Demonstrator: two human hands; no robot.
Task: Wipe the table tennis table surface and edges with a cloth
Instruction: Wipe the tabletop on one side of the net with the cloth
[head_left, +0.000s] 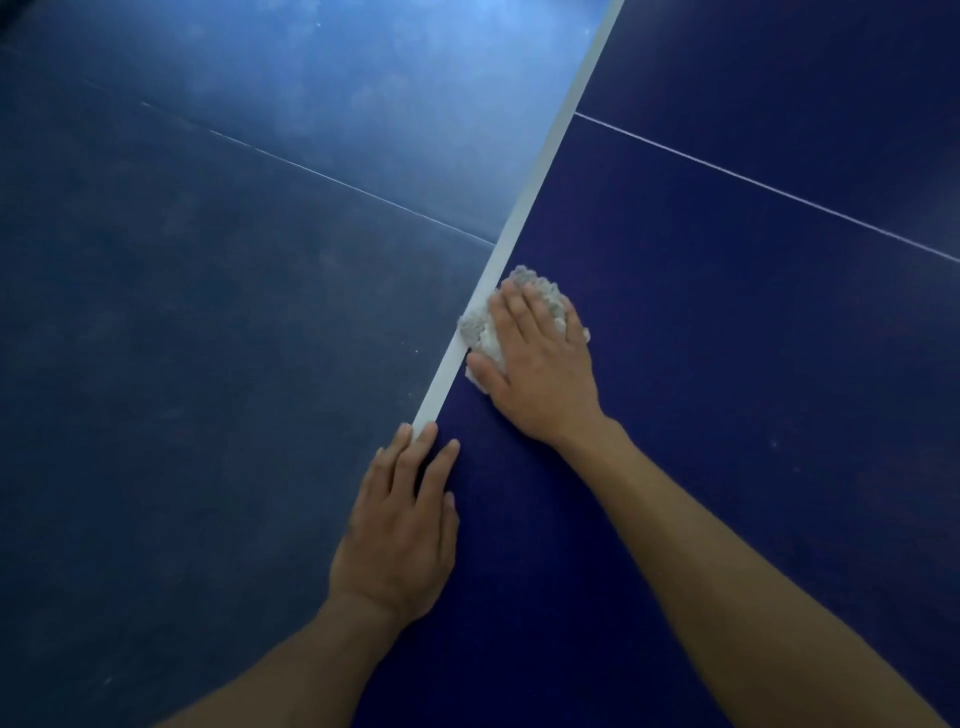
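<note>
1. Step: edge pass. The right hand (540, 374) presses the cloth (480, 332) on the dark blue worktop (727, 364), hard against the white strip (540, 176).
2. Right grip: fingers flat and slightly spread over the cloth, thumb alongside its near end. It's pressing, not pinching.
3. Left hand (400, 530): palm down, fingers straight and a little apart, fingertips on the near end of the strip. It holds nothing and looks like a brace.
4. Cloth: a bunched grey-white wad, mostly under the palm and touching the strip. It lies near the left fingertips, not touching them.
5. Axes: the strip runs from the left fingertips up to the top right of frame. The wad's long axis lies roughly parallel to it. The right fingers point away from the body, angled towards the strip.
6. Hedge: the strip may be the worktop's painted edge or a net band; I can't tell from above. The duller blue surface (208, 312) beyond it is equally unclear.
7. Next move, my call: slide the cloth along the strip towards the far end. Keep flat pressure, with the wad overlapping the strip so the edge gets wiped.
8. The thin white line (753, 182) crosses the worktop further out; that area looks not yet done.
</note>
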